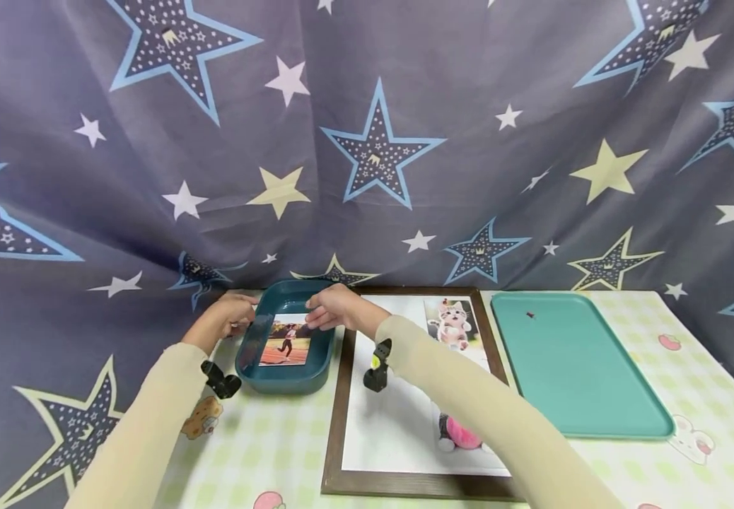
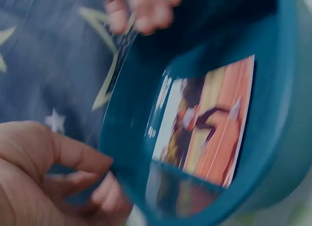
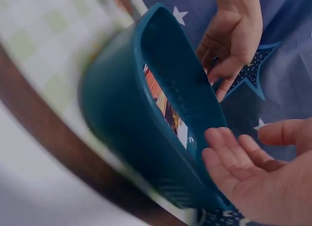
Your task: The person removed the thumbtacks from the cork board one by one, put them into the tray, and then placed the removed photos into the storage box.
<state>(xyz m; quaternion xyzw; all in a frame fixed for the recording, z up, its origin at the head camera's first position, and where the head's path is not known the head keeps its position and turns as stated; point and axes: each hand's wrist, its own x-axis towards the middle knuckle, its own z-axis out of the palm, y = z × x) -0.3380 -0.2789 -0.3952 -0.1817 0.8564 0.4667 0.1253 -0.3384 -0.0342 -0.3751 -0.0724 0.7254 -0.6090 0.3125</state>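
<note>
A dark teal plastic basin [image 1: 287,385] stands at the left of the table. Inside it lies a photo [image 1: 286,341] of a runner on a track, flat on the bottom. My left hand [image 1: 230,314] is at the basin's left rim; in the left wrist view, the fingertips [image 2: 105,161] pinch that edge from outside. Over the right part of the basin is my right hand [image 1: 338,307], close to the photo's upper right corner in the head view. Its fingers [image 3: 226,153] extend loosely in the right wrist view, with nothing held.
Right of the basin lies a brown-framed white board [image 1: 399,396] bearing a kitten picture [image 1: 452,323] and a partly covered pink one [image 1: 462,433]. Further right is a light teal tray [image 1: 583,367] with a small red item [image 1: 530,315]. A star-patterned curtain [image 1: 373,233] hangs behind.
</note>
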